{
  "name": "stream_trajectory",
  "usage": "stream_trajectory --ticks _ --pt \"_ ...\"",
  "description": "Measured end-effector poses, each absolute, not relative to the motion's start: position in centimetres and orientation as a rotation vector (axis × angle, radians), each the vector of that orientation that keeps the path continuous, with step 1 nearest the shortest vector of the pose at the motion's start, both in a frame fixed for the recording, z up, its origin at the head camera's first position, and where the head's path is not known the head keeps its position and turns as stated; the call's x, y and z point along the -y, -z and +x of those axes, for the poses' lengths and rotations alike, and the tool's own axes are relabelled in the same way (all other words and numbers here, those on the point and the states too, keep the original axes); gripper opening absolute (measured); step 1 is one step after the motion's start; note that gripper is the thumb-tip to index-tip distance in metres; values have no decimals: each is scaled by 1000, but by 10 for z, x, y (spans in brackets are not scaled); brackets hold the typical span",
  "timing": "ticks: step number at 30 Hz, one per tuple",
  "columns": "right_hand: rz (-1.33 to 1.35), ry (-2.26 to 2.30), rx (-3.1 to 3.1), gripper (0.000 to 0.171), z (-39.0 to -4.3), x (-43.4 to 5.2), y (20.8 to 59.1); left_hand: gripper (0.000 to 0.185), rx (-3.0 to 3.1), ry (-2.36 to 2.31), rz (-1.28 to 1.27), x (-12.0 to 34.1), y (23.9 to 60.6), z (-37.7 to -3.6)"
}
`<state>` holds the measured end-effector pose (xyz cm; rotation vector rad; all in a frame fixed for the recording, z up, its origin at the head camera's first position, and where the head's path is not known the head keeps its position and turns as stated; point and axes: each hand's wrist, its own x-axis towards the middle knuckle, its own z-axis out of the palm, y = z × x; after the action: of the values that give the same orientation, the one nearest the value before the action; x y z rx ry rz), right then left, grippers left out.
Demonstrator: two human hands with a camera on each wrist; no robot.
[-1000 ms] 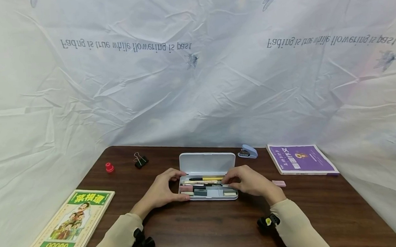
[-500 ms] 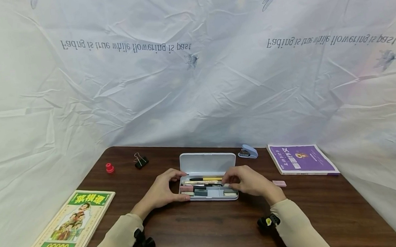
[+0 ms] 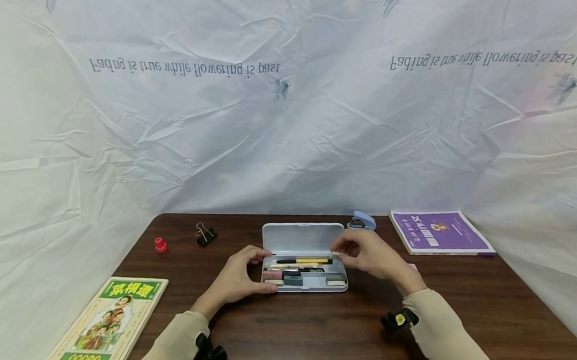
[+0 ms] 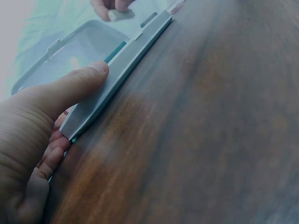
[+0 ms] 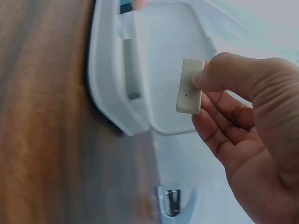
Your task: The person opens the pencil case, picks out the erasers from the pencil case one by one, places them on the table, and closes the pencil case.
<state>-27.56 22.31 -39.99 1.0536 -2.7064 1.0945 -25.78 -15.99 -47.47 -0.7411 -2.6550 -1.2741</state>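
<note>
Above open pencil case [image 3: 303,238], right hand [image 3: 369,254] pinching unmarked white eraser [image 5: 189,86], backdrop reading "Fading"

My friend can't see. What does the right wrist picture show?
A right hand pinches a small cream rectangular eraser between thumb and fingers above an open white plastic pencil case on a brown wooden table. A pale blue stapler lies below.

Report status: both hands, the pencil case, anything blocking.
Left hand grips pencil case at its left end. Right hand pinches a small white eraser above the open case. Stapler behind, apart; nothing blocking.
</note>
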Motion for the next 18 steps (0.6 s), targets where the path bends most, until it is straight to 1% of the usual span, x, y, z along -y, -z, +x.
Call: stream_trajectory --ticks 6,12,18 --pt "974 -1090 2615 25 -269 -242 381 78 2654 1276 -738 160 475 -258" --pt "909 -1040 2518 33 -257 -274 364 78 2655 1270 -743 160 477 -259" --pt "870 -936 2456 39 -244 -307 359 78 2659 1273 -736 160 476 -258"
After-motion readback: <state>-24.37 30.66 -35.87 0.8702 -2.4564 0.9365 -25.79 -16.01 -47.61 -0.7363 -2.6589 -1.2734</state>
